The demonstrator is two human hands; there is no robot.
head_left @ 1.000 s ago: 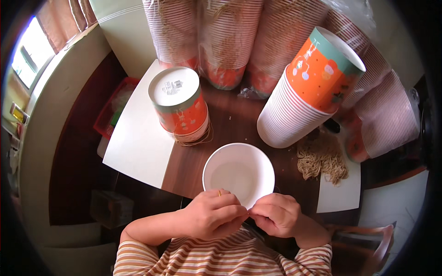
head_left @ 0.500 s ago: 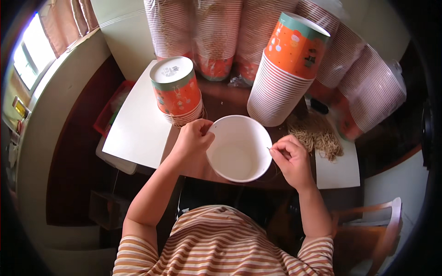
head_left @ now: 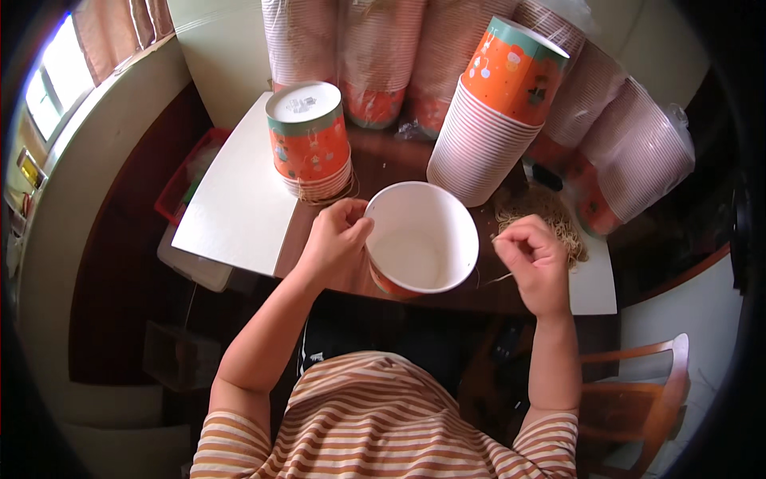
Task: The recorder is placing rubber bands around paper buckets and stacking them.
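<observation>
A white-lined paper bucket [head_left: 421, 239] with an orange outside stands tilted before me, its open mouth toward me. My left hand [head_left: 337, 235] pinches its left rim, where small dark holes show. To the right of the bucket, and apart from it, my right hand [head_left: 533, 259] is closed with fingertips pressed together on a thin beige string [head_left: 499, 279], part of which shows below the hand. A tangled bundle of such strings [head_left: 550, 214] lies just behind that hand.
An upside-down stack of orange and green buckets [head_left: 309, 148] stands at the left, strings round its base. A taller leaning stack [head_left: 483, 144] rises behind the held bucket. Plastic-wrapped stacks [head_left: 379, 56] line the back. White boards [head_left: 231, 195] lie on the brown table [head_left: 383, 164]; a wooden chair [head_left: 638, 391] is at right.
My right hand has moved right, away from the bucket's rim, with the string in its fingers. The left hand still grips the rim. The view has shifted slightly.
</observation>
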